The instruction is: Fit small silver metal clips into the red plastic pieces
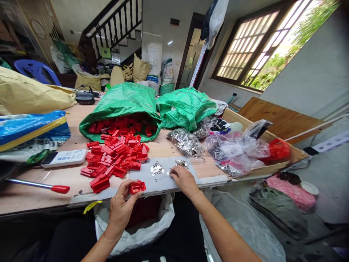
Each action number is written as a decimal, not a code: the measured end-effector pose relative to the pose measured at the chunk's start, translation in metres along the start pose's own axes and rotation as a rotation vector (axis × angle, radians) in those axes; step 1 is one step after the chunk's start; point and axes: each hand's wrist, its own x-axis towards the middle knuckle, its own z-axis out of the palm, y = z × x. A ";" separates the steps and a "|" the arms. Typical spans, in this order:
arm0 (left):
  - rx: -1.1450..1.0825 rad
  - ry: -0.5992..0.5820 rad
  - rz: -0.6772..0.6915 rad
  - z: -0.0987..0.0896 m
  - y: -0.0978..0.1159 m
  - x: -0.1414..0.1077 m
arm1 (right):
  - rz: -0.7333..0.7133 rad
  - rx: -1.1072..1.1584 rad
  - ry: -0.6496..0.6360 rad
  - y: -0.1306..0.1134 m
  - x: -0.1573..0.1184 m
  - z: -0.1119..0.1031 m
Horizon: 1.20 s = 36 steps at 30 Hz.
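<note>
One grey mat, at the near edge of the tabletop. One red case, at the mat's near left, gripped between thumb and fingers of my left hand. Metal bits, two heaps, on the mat. My right hand, low over the mat, fingertips drawn together beside the right heap; whether closed on anything, I cannot tell. One red pile, at the mat's left.
</note>
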 end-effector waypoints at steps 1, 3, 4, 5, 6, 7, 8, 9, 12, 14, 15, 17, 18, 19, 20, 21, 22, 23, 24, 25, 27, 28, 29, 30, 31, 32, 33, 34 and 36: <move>0.011 -0.010 0.007 0.000 0.001 0.000 | -0.004 0.023 0.012 -0.002 0.000 -0.001; 0.042 -0.036 0.023 -0.002 0.004 -0.001 | -0.017 0.109 0.033 -0.011 -0.002 -0.003; 0.070 -0.040 0.038 -0.002 0.006 -0.001 | -0.029 0.172 0.032 -0.017 -0.004 -0.005; 0.103 -0.044 0.056 -0.003 0.007 -0.001 | -0.049 0.242 0.023 -0.025 -0.006 -0.006; 0.138 -0.047 0.075 -0.004 0.009 -0.002 | -0.075 0.312 0.011 -0.033 -0.009 -0.007; 0.173 -0.051 0.095 -0.004 0.010 -0.002 | -0.106 0.375 -0.001 -0.043 -0.012 -0.008; 0.206 -0.054 0.116 -0.005 0.012 -0.002 | -0.138 0.425 -0.012 -0.052 -0.015 -0.009; 0.237 -0.056 0.140 -0.005 0.013 -0.002 | -0.169 0.461 -0.025 -0.060 -0.019 -0.008; 0.311 -0.054 0.230 -0.005 0.018 -0.002 | -0.252 0.485 -0.047 -0.079 -0.025 -0.004; 0.340 -0.050 0.296 -0.004 0.020 -0.001 | -0.315 0.454 -0.039 -0.084 -0.026 0.001; 0.350 -0.048 0.324 -0.004 0.021 -0.001 | -0.349 0.433 -0.030 -0.085 -0.026 0.004; 0.366 -0.043 0.366 -0.004 0.022 -0.002 | -0.403 0.401 -0.017 -0.085 -0.025 0.009; 0.374 -0.040 0.380 -0.003 0.023 -0.002 | -0.422 0.391 -0.018 -0.085 -0.024 0.010; 0.380 -0.038 0.388 -0.003 0.023 -0.003 | -0.435 0.386 -0.021 -0.085 -0.024 0.012; 0.382 -0.038 0.389 -0.002 0.023 -0.003 | -0.444 0.386 -0.026 -0.084 -0.024 0.012; 0.379 -0.039 0.385 -0.002 0.023 -0.004 | -0.452 0.391 -0.033 -0.084 -0.024 0.012; 0.372 -0.040 0.377 -0.002 0.023 -0.004 | -0.461 0.400 -0.042 -0.084 -0.024 0.012; 0.362 -0.041 0.365 -0.002 0.023 -0.005 | -0.467 0.418 -0.052 -0.084 -0.025 0.011; 0.351 -0.041 0.352 -0.002 0.023 -0.005 | -0.470 0.444 -0.067 -0.084 -0.025 0.010; 0.341 -0.040 0.337 -0.002 0.023 -0.006 | -0.470 0.478 -0.087 -0.084 -0.025 0.008; 0.330 -0.047 0.308 -0.002 0.024 -0.006 | -0.436 0.551 -0.127 -0.082 -0.025 0.005; 0.329 -0.052 0.294 -0.002 0.024 -0.007 | -0.397 0.580 -0.137 -0.081 -0.024 0.003; 0.329 -0.056 0.283 -0.003 0.025 -0.007 | -0.348 0.602 -0.142 -0.080 -0.024 0.002; 0.331 -0.059 0.274 -0.003 0.025 -0.007 | -0.294 0.619 -0.143 -0.078 -0.024 0.002; 0.333 -0.058 0.268 -0.003 0.026 -0.007 | -0.243 0.634 -0.143 -0.077 -0.024 0.002; 0.335 -0.057 0.266 -0.003 0.027 -0.008 | -0.204 0.649 -0.147 -0.076 -0.024 0.003; 0.336 -0.055 0.266 -0.003 0.027 -0.008 | -0.180 0.666 -0.156 -0.075 -0.024 0.004; 0.338 -0.056 0.271 -0.003 0.027 -0.008 | -0.170 0.683 -0.166 -0.074 -0.024 0.006; 0.341 -0.061 0.297 -0.002 0.028 -0.009 | -0.170 0.715 -0.179 -0.074 -0.024 0.010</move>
